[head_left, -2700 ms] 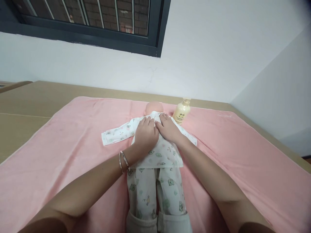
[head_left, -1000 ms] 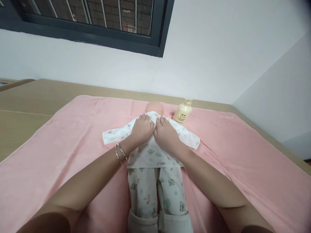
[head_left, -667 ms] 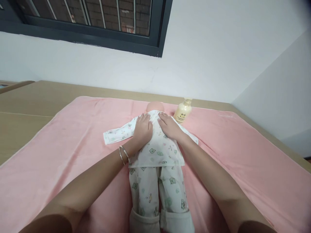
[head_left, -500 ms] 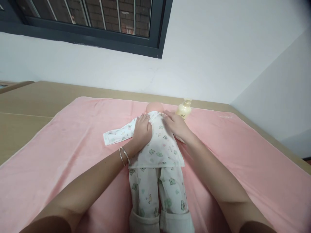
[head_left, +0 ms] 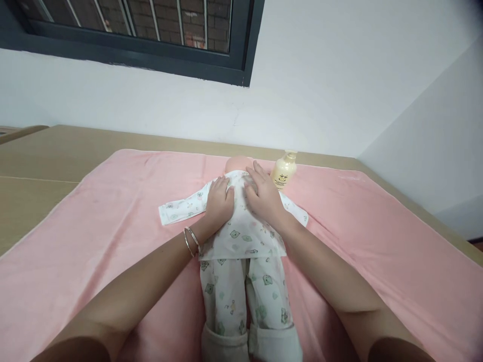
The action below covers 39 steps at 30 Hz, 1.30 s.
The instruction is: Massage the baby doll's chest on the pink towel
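A baby doll lies stretched out on a pink blanket, its bare head (head_left: 237,164) at the far end. It wears a white long-sleeved top (head_left: 245,239) printed with small green animals, and matching trousers (head_left: 228,296) with plain turned-up cuffs. My left hand (head_left: 219,202) rests flat on the top near the left shoulder, fingers extended. My right hand (head_left: 264,195) lies on the upper right of the top, its fingers spread and pointing toward the head. Both sleeves reach out sideways on the blanket. Neither hand grips anything.
A pale yellow pump bottle (head_left: 284,172) stands just beyond my right hand, beside the doll's head. The pink blanket (head_left: 113,211) covers much of the wooden surface (head_left: 98,137). Behind are a white wall (head_left: 302,90) and a dark-framed window (head_left: 151,55) with bars.
My right hand has moved left and inward from the shoulder edge onto the top's chest area. The right sleeve and bottle now show more. My left hand stays in place.
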{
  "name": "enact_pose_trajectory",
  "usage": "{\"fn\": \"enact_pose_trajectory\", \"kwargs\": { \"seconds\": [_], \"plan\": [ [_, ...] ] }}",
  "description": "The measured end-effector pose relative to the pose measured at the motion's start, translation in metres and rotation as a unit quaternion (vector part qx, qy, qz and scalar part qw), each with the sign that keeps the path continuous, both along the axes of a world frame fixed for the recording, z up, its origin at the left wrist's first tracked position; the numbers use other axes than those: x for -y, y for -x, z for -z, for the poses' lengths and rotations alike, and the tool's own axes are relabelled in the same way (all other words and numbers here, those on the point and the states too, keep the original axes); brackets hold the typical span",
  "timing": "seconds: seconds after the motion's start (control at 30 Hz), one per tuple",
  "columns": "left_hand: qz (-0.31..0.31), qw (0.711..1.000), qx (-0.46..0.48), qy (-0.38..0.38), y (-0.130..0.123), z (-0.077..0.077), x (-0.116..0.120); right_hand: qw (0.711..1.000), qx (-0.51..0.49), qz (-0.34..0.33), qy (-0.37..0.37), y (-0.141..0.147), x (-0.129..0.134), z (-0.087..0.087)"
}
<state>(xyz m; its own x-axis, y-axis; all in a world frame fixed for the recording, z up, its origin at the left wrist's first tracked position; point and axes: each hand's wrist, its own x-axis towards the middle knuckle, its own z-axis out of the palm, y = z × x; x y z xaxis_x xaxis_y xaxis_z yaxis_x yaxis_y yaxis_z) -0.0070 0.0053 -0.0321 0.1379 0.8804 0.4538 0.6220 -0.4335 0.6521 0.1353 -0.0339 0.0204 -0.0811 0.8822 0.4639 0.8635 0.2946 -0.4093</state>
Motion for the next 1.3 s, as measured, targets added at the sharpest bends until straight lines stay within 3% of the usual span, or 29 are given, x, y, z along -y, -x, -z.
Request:
{"fn": "enact_pose_trajectory", "kwargs": {
  "seconds": [0.2, 0.4, 0.53, 0.6, 0.7, 0.77, 0.93, 1.03, 1.13, 1.23, 1.3],
  "plan": [
    [-0.032, 0.998, -0.054, 0.017, -0.001, -0.004, 0.002, 0.997, -0.009, 0.002, 0.077, 0.004, -0.004, 0.007],
    [-0.040, 0.995, -0.086, 0.035, -0.002, -0.010, 0.005, 0.998, -0.052, 0.034, 0.013, 0.000, -0.003, 0.003],
    [-0.037, 0.994, -0.093, 0.038, -0.002, -0.010, 0.004, 0.996, 0.023, -0.029, 0.085, 0.001, -0.007, 0.005],
    [-0.030, 0.995, -0.086, 0.030, -0.002, -0.008, 0.004, 0.993, 0.015, -0.051, 0.107, -0.001, -0.008, 0.004],
    [-0.027, 0.997, -0.076, 0.023, -0.001, -0.006, 0.002, 0.997, -0.019, -0.016, 0.075, -0.004, -0.010, 0.001],
    [-0.027, 0.997, -0.072, 0.023, -0.001, -0.005, 0.002, 0.998, 0.013, -0.005, 0.068, -0.004, -0.010, 0.001],
    [-0.016, 0.995, -0.096, 0.003, -0.001, -0.008, 0.001, 0.981, 0.138, -0.050, 0.130, 0.006, 0.000, -0.001],
    [-0.001, 0.995, -0.097, -0.013, 0.002, -0.012, -0.002, 0.971, 0.185, -0.043, 0.147, 0.011, 0.015, -0.011],
    [0.014, 0.996, -0.092, -0.010, 0.008, -0.018, -0.007, 0.956, 0.210, -0.094, 0.180, 0.007, 0.029, -0.029],
    [0.020, 0.989, -0.143, -0.011, 0.012, -0.030, -0.007, 0.944, 0.172, -0.172, 0.222, -0.011, 0.036, -0.054],
    [0.025, 0.983, -0.180, -0.031, 0.011, -0.041, -0.001, 0.949, 0.122, -0.186, 0.225, -0.029, 0.037, -0.071]
  ]
}}
